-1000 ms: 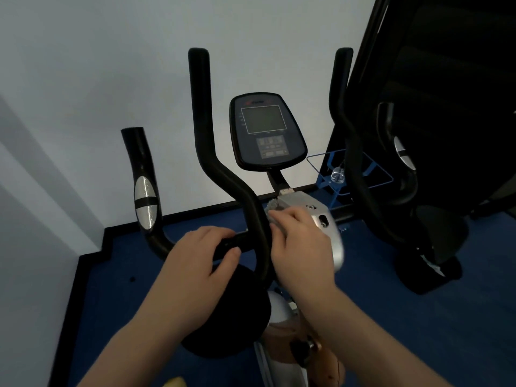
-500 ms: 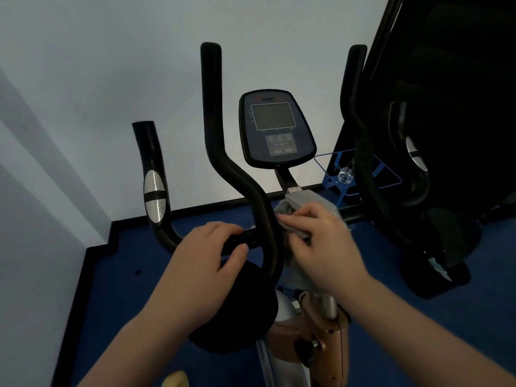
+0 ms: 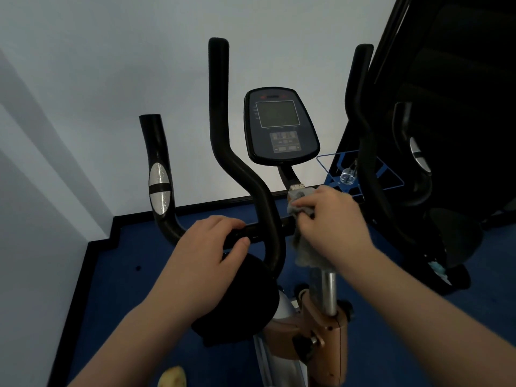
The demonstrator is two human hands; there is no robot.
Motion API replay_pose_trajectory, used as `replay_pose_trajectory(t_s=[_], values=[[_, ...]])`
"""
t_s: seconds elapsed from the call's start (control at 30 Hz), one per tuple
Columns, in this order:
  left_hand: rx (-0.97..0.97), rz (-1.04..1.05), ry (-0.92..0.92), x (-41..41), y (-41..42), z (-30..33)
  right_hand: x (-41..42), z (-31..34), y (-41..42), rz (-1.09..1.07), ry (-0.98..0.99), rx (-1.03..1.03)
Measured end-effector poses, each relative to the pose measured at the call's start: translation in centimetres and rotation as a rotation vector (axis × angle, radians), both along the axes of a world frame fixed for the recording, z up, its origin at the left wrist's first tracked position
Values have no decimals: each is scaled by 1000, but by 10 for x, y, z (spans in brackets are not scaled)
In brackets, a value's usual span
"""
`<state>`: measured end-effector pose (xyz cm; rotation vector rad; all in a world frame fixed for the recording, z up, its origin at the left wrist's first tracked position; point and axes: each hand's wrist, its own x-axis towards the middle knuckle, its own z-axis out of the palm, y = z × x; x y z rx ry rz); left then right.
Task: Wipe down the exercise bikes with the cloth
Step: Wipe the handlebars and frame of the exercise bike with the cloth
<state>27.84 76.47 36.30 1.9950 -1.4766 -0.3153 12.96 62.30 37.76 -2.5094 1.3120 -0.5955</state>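
An exercise bike with black curved handlebars (image 3: pixel 237 169) and a dark console (image 3: pixel 280 127) stands in front of me. My left hand (image 3: pixel 212 247) grips the horizontal handlebar crossbar left of the centre post. My right hand (image 3: pixel 332 222) presses a grey cloth (image 3: pixel 303 241) against the silver housing at the top of the post, just below the console stem. The cloth hangs down over the metal post (image 3: pixel 328 291). A black knob (image 3: pixel 237 300) sits under my left wrist.
A second dark machine (image 3: pixel 446 135) stands close on the right, its handle (image 3: pixel 416 155) near my right hand. A blue wire rack (image 3: pixel 363 174) with a clear bottle sits behind. White walls are left and ahead; the floor (image 3: pixel 120 289) is blue. A yellowish object (image 3: pixel 171 377) lies at the bottom edge.
My right hand has slid with the cloth up and back over the silver housing toward the console stem, covering it. The left hand keeps its grip on the crossbar.
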Motion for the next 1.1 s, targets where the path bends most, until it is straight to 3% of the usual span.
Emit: replay_pose_trajectory(t_s=[0.1,0.27,0.4,0.5,0.73,0.87,0.97,1.1], values=[[-7,9,5,0,1,0,18,-9,16,-63,-105,-25],[-42,60,55,-2,3,2,-1,-4,11,91,-244,218],[-141,181,133,-7,10,2,0,23,9,184,-442,48],[-220,269,128,-8,15,3,21,15,34,459,-181,-114],[-144,394,31,-5,20,-1,22,25,9,768,162,-83],[-138,396,89,-5,23,-6,40,23,15,811,192,-104],[-181,420,184,-7,24,-8,66,15,27,767,133,-6],[-183,418,185,-8,25,-7,64,26,13,807,323,142]])
